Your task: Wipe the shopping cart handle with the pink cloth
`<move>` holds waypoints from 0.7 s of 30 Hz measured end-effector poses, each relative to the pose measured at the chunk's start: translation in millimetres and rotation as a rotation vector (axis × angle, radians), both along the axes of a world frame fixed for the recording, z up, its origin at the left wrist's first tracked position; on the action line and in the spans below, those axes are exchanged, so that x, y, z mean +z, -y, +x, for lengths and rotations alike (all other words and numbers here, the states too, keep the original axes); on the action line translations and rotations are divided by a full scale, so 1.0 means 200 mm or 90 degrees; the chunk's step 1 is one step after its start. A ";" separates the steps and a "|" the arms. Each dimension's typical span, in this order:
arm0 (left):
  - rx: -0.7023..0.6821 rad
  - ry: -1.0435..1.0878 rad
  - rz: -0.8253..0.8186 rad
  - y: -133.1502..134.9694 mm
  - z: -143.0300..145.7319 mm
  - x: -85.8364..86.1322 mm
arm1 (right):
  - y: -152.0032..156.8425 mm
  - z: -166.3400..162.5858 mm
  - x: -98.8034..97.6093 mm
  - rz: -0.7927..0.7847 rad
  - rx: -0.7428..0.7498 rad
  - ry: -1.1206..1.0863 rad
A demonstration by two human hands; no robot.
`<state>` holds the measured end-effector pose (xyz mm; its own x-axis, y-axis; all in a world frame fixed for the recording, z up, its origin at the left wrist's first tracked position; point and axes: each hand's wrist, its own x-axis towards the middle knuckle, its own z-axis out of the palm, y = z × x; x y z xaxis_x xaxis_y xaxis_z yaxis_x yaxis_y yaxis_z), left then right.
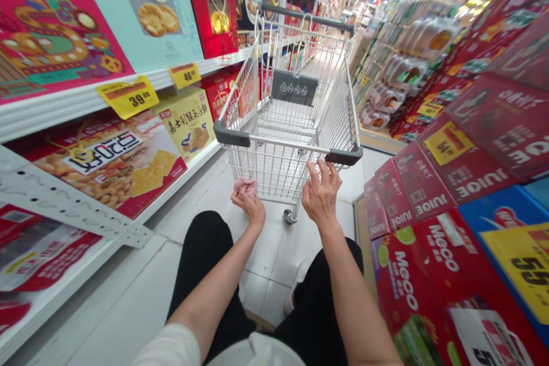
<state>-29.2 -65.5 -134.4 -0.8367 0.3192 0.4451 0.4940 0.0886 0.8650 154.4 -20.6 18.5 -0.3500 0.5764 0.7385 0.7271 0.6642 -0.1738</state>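
Observation:
A wire shopping cart (291, 146) with grey corner guards stands in front of me, its handle at the far end. My left hand (249, 201) is closed around a crumpled pink cloth (245, 185), which is against or close to the lower left of the cart's front wires. My right hand (321, 190) has its bent fingers on the wires just below the front rim, beside the right corner guard (344, 155). The cart's basket shows only wire and a grey sign panel (294, 88) at its back.
Shelves (158, 81) with boxed biscuits and yellow price tags run close along the left. Stacked red drink cartons (429, 183) crowd the right side. My bent knees (210, 234) are below my arms, over white floor tiles (266, 246). A caster wheel (290, 216) sits beneath the cart.

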 end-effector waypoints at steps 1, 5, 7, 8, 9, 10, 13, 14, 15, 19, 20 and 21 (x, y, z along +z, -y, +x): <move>-0.028 -0.007 -0.005 -0.01 0.07 -0.02 | 0.01 -0.01 0.00 0.002 0.002 -0.008; -0.142 -0.034 -0.010 0.00 0.24 -0.06 | 0.02 -0.03 0.01 0.017 0.009 -0.038; -0.131 -0.032 0.007 0.03 0.19 -0.05 | 0.02 -0.03 0.01 0.019 0.023 -0.045; -0.104 -0.025 0.020 0.05 0.14 -0.03 | 0.02 -0.03 0.00 0.020 0.032 -0.047; -0.071 -0.017 0.031 0.06 0.08 -0.01 | 0.03 -0.03 0.00 0.022 0.040 -0.050; -0.039 -0.009 0.041 0.07 0.00 0.01 | 0.03 -0.03 0.00 0.025 0.047 -0.052; 0.129 0.039 0.084 0.07 -0.16 0.08 | 0.06 -0.06 0.00 0.029 0.054 -0.064; 0.154 0.049 0.090 0.06 -0.18 0.10 | 0.07 -0.07 0.00 0.025 0.054 -0.070; 0.159 0.053 0.091 0.05 -0.18 0.11 | 0.08 -0.08 0.00 0.019 0.055 -0.076; 0.031 0.034 0.048 -0.01 0.07 0.07 | 0.12 -0.12 0.01 -0.014 0.068 -0.097; -0.005 0.026 0.039 -0.02 0.15 0.05 | 0.12 -0.12 0.01 -0.022 0.074 -0.098; -0.044 0.017 0.032 -0.02 0.22 0.03 | 0.12 -0.12 0.01 -0.031 0.080 -0.099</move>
<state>15.5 -62.4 -128.8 -0.8251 0.3547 0.4397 0.4737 0.0103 0.8806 130.3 -45.1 19.9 -0.3049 0.5715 0.7619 0.6015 0.7358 -0.3112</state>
